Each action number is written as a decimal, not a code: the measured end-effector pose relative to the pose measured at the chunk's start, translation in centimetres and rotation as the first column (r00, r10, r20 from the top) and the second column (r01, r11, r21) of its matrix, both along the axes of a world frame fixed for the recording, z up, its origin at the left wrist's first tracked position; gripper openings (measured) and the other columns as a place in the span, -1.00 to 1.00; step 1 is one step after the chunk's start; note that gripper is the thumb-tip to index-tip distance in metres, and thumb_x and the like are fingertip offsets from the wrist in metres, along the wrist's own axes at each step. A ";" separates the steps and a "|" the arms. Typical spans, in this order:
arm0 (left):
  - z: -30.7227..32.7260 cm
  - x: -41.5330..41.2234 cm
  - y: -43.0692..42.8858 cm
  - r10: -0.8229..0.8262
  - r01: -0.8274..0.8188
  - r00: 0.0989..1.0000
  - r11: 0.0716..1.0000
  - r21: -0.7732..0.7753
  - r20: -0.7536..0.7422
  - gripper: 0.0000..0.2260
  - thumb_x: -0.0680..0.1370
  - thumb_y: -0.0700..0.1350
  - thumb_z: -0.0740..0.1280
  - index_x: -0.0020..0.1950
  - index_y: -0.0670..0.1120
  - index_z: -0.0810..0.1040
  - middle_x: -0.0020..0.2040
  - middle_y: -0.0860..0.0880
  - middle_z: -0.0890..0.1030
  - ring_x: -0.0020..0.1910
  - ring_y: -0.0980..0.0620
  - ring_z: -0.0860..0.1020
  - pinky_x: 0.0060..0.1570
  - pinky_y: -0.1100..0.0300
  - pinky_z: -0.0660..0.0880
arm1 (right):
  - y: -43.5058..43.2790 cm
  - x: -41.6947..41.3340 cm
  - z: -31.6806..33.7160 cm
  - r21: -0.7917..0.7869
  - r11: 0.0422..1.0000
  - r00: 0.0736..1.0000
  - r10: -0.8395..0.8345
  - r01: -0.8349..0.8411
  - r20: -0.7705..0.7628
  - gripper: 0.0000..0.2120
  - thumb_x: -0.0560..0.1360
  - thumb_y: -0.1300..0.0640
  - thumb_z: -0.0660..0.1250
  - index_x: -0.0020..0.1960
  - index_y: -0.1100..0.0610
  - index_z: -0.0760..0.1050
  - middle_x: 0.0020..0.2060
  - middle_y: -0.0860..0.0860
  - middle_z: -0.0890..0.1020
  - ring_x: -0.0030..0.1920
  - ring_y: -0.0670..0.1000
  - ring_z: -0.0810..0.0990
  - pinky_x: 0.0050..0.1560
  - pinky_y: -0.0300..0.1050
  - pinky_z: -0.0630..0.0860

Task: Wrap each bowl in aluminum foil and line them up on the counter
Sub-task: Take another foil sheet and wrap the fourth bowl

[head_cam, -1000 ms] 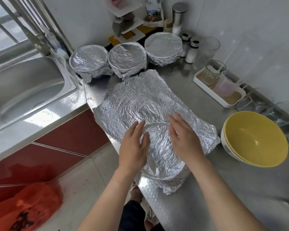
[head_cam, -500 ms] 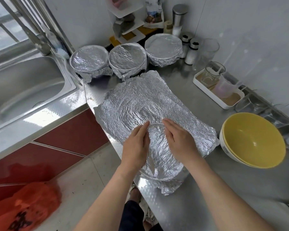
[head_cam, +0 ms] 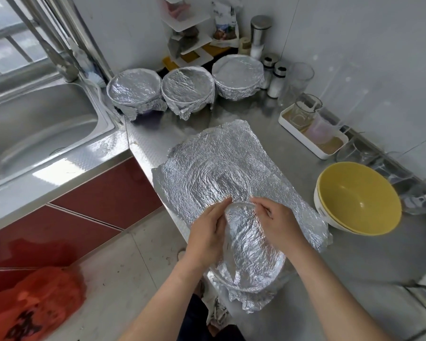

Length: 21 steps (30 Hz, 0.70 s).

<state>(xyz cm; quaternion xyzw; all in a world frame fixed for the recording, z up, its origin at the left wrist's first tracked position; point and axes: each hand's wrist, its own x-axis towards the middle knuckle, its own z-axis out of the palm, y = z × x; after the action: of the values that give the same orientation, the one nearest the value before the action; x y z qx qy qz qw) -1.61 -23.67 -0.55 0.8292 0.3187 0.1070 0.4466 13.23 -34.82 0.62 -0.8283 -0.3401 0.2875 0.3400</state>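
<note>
A large crinkled foil sheet (head_cam: 221, 168) lies over a bowl (head_cam: 251, 262) at the counter's front edge, its shape showing through the foil. My left hand (head_cam: 207, 235) and my right hand (head_cam: 278, 225) meet at the bowl's far rim. Their fingers curl over the rim, pinching the foil against it. Three foil-wrapped bowls stand in a row at the back: left (head_cam: 134, 88), middle (head_cam: 187, 87), right (head_cam: 237, 75). Two stacked bowls (head_cam: 359, 195), yellow inside, sit uncovered on the right.
A steel sink (head_cam: 35, 134) lies to the left. A white tray (head_cam: 303, 140) with cups, salt shakers (head_cam: 277, 80) and glasses (head_cam: 298, 80) line the right wall. A red bag (head_cam: 30, 303) is on the floor.
Both hands slid from the bowl's sides forward to its far rim and came closer together, their fingers curling down on the foil. The foil has sunk further into the bowl.
</note>
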 end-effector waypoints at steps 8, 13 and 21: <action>1.1 -1.4 -1.5 0.271 -0.210 0.962 0.817 -0.537 0.037 -0.66 0.68 -0.04 0.13 0.46 0.04 0.39 0.38 0.05 0.48 0.41 -0.01 0.38 0.40 0.13 0.28 | -1.9 -0.6 0.6 0.036 0.999 0.955 -0.024 0.037 -0.297 -0.66 0.64 0.03 0.13 0.40 -0.05 0.38 0.34 -0.09 0.44 0.28 -0.13 0.40 0.15 -0.31 0.37; 0.9 -1.4 -1.7 0.271 -0.229 0.962 0.816 -0.530 0.001 -0.66 0.68 -0.02 0.12 0.44 -0.03 0.43 0.05 0.00 0.56 0.02 0.08 0.52 0.09 0.27 0.43 | -1.9 -1.3 0.5 0.028 0.991 0.950 -0.115 0.128 -0.292 -0.70 0.65 0.07 0.11 0.34 0.03 0.45 -0.39 -0.05 0.38 -0.45 -0.15 0.31 -0.38 -0.23 0.34; 6.3 -0.5 2.0 0.397 -0.261 0.911 0.761 -0.595 0.108 -0.70 0.64 0.04 0.22 0.37 0.12 0.49 0.29 0.16 0.54 0.27 0.17 0.47 0.28 0.17 0.36 | 0.2 -0.2 3.4 0.149 0.959 0.923 -0.178 0.240 -0.342 -0.81 0.65 0.06 0.12 0.06 -0.11 0.50 -0.45 -0.07 0.28 -0.45 -0.09 0.24 -0.46 -0.28 0.23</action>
<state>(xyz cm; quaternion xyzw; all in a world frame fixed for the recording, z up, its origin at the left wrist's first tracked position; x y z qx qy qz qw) -2.13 -21.65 5.73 0.5707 0.4239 0.1788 0.6802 13.01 -34.62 3.97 -0.7651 -0.2142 0.3487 0.4971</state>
